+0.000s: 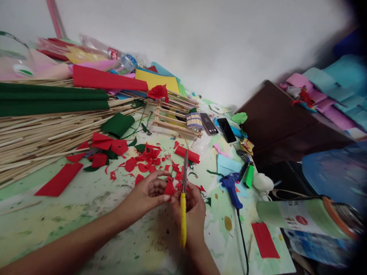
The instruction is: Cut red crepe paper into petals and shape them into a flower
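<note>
My left hand [155, 188] pinches a small red crepe paper piece [170, 187] between thumb and fingers. Beside it, my right hand [192, 208] holds yellow-handled scissors [183, 217], their blades together and pointing away from me. The right fingertips meet the lower edge of the red piece. Just beyond both hands lie many red paper scraps [143, 158] and a rolled red strip [187, 154]. A cut red rectangle [59, 179] rests farther left, close to a folded dark green piece [117, 125].
Bamboo sticks [51, 133] fill the left side under green paper [51, 100]. A small stick frame [174, 118] with a red paper flower [158, 92] stands behind. To the right are a blue glue gun [231, 189], two phones [227, 130] and a green tumbler [292, 214].
</note>
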A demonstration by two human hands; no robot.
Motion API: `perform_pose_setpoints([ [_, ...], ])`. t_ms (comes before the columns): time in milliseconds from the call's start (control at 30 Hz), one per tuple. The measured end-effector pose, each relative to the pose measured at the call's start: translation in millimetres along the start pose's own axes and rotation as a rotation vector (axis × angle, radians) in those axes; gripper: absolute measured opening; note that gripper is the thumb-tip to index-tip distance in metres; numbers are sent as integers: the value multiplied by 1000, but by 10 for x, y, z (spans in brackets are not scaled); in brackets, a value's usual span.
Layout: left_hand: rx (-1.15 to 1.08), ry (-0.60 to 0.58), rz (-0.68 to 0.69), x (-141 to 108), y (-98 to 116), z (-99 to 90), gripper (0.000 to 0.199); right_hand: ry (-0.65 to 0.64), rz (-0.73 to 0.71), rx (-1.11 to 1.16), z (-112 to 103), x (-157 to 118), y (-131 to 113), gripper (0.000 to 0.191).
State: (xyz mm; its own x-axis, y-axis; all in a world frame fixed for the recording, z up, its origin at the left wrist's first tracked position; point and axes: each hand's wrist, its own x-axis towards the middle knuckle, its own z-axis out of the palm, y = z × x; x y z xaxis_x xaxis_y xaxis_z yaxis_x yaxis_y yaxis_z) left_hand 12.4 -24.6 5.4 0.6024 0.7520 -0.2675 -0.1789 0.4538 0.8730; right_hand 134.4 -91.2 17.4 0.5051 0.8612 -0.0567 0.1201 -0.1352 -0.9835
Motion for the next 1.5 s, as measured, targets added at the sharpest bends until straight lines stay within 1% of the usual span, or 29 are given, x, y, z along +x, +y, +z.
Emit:
perform_pose_setpoints([
  [200,0,7,16,-2,-1,-3,49,-26,4,-9,6,2,13,35],
  [333,10,31,1,-8,20,-8,43,-52,24,35,9,-5,32,38],
  [467,60,103,49,-6,65,-24,40,-100,68,145,-7,-9,33,46],
  [567,70,194,62,3,109,-54,40,-116,67,154,-20,-6,-9,44],
  [667,54,288,98,25,140,-106,41,-106,53,52,-29,-10,-54,41],
  [767,12,349,149,54,159,-160,41,-106,2,-109,-54,-23,-44,44],
  [967,-121,403,207,116,201,-221,42,-65,-166,-573,-121,-3,92,63],
  [1067,-182,414,225,128,221,-229,44,-68,-237,-740,-120,17,131,65],
  [1167,-206,401,248,122,238,-223,44,-87,-288,-814,-113,25,148,64],
  [1267,-186,401,260,112,245,-216,42,-130,-301,-832,-111,23,162,64],
  [1367,-176,402,267,109,235,-220,41,-146,-293,-830,-105,15,162,66],
  [1500,-184,352,273,120,199,-241,41,-153,-245,-818,-86,8,114,65],
])
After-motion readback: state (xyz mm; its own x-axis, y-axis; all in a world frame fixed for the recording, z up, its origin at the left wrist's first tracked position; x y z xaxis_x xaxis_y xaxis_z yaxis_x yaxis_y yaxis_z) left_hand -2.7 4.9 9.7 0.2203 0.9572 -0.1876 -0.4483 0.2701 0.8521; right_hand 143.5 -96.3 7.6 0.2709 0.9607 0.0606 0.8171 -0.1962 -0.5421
